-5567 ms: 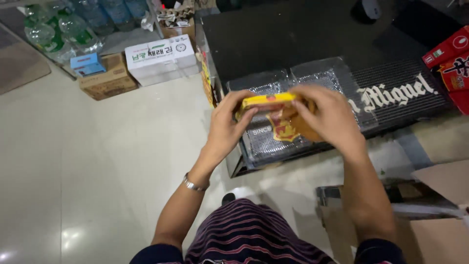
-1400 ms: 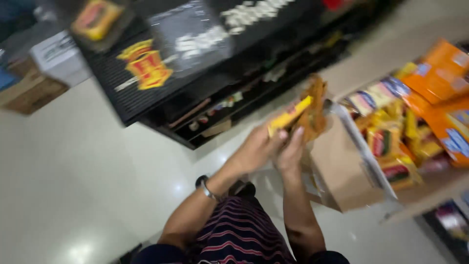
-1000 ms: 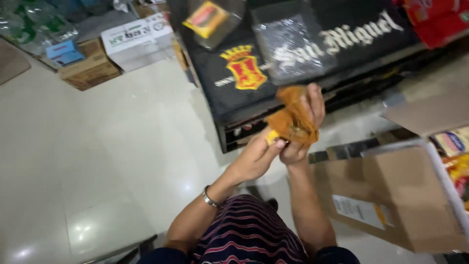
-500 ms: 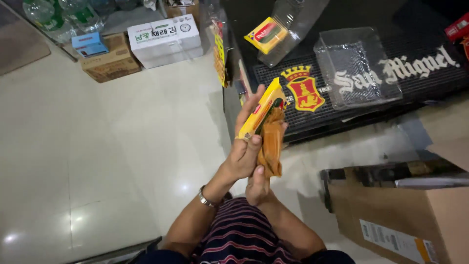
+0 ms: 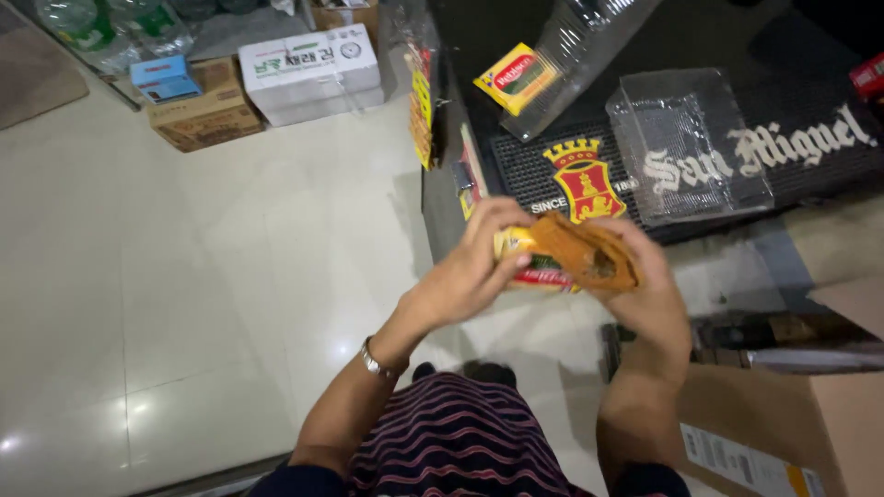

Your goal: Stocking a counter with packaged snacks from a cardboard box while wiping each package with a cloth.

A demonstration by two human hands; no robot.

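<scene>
While a clear tray (image 5: pixel 689 147) lies empty, both hands' grips pinch one yellow packet (image 5: pixel 539 267) in torn brown wrapper (image 5: pixel 589 256).

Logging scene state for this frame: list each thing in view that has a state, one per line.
left hand: gripping the yellow packet's left end
right hand: holding the brown wrapper
yellow packet: held between both hands, above the floor
brown wrapper: crumpled, partly over the packet
clear plastic tray: empty, lying on the black mat
second yellow packet: lying flat on the counter
white carton: closed, on the floor
</scene>
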